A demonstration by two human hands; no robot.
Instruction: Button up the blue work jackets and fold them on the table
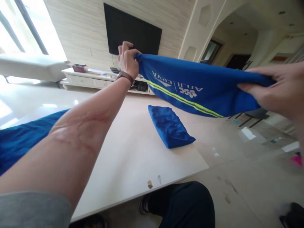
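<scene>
A blue folded garment [175, 76] with white lettering and a yellow-green reflective stripe is stretched in the air between my two hands. My left hand [128, 60], a watch on its wrist, pinches one end of it. At the other end my right hand [273, 85] grips the cloth, thumb on the near side. Below, a second blue folded cloth [169, 126] lies on the white table [133, 158]. More blue fabric [26, 136] is at the left, partly behind my left forearm.
Beyond the table a low white TV cabinet [87, 79] holds several small items, under a wall-mounted television [133, 28]. A grey sofa [30, 68] stands at the left. My knee [190, 202] is close to the table's near edge. Dark chair legs [251, 118] show at the right.
</scene>
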